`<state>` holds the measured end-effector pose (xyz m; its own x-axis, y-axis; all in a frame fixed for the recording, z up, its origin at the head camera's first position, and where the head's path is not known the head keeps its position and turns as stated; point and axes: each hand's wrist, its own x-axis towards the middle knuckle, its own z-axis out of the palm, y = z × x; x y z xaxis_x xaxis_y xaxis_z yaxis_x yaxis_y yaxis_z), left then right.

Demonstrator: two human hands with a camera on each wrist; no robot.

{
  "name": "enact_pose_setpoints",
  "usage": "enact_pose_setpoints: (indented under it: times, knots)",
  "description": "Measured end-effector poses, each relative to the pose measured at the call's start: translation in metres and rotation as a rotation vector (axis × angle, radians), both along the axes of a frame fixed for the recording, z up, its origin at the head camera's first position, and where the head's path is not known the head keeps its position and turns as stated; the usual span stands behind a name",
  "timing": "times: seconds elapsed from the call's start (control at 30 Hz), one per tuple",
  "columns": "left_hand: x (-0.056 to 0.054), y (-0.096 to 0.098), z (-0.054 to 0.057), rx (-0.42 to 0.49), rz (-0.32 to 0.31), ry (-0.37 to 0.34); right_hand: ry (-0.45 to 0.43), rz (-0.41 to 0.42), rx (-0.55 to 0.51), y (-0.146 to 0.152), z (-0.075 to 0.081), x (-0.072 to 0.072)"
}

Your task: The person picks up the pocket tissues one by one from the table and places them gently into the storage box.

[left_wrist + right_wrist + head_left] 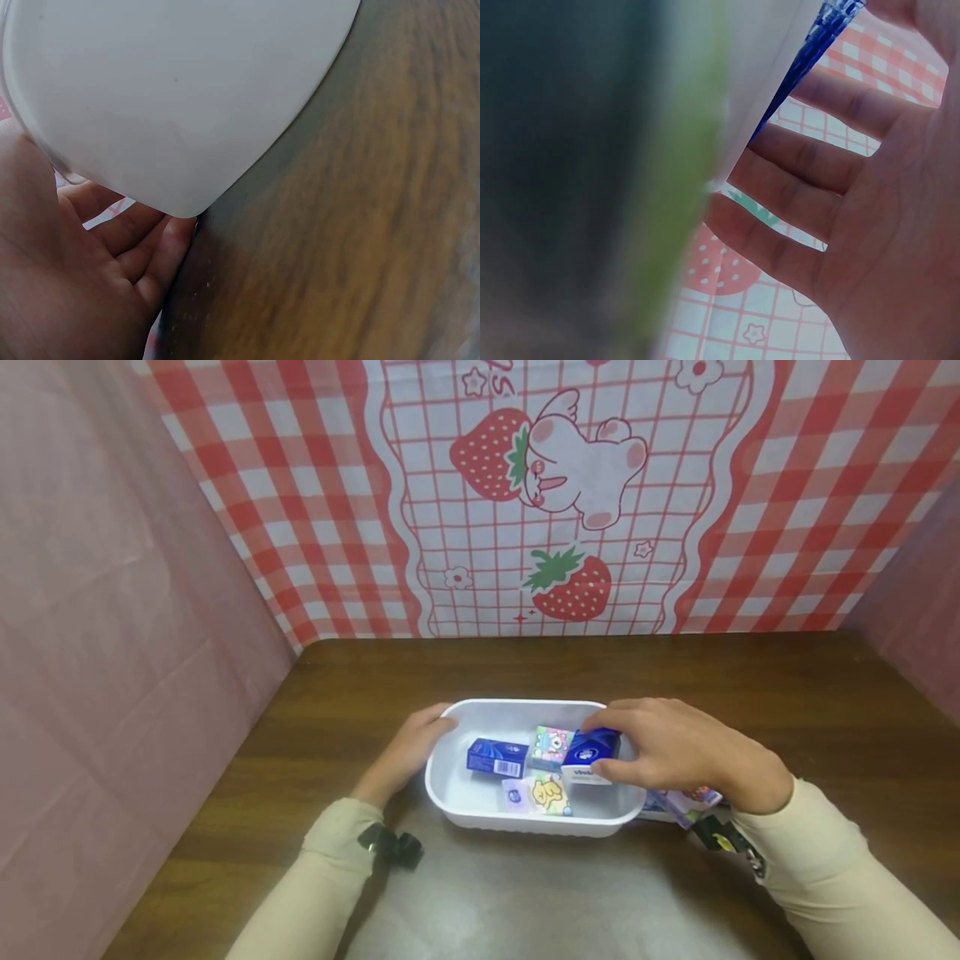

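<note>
Blue-white pack (591, 750), pinched in right hand (678, 752), at its fingertips, left hand (408, 747) gripping white tub (517, 823)

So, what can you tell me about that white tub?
The white tub is oblong and open-topped, with rounded corners and smooth, plastic-looking walls. It stands upright on the brown table, three small packs inside. The left hand grips its left end; the right hand holds a blue pack at its right end, possibly touching the rim.
</note>
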<state>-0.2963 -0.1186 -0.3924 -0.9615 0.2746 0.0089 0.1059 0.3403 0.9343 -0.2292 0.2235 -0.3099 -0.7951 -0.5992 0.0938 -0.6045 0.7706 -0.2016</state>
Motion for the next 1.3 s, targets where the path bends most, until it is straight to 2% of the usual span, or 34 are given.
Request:
enact_pose_setpoints:
  times: [0.3, 0.63, 1.0, 1.3]
  knots:
    - [0.0013, -0.0012, -0.0012, 0.023, -0.019, 0.03, 0.008, 0.013, 0.004, 0.0002, -0.0009, -0.0014]
    - [0.0022, -0.0011, -0.0016, 0.029, -0.021, 0.033, -0.03, -0.003, -0.005, 0.0003, -0.0012, -0.0011]
    - [0.0017, -0.0007, -0.001, 0.033, -0.023, 0.026, -0.009, 0.015, 0.0, 0.0011, 0.0003, -0.0012]
    - [0.0005, -0.0022, -0.001, 0.008, -0.029, 0.018, 0.01, -0.008, -0.014, 0.0021, 0.0029, -0.0012]
